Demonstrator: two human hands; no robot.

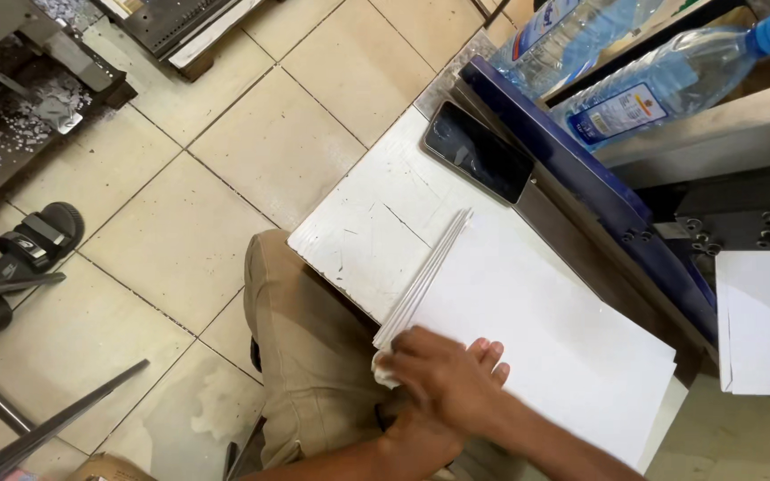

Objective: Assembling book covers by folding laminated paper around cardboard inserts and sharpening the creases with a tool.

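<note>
One hand [443, 379] lies flat, fingers spread, pressing the white paper stack's [528, 330] near corner.

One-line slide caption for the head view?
A hand presses the near corner of a white paper stack on a white table, phone beside.
</note>
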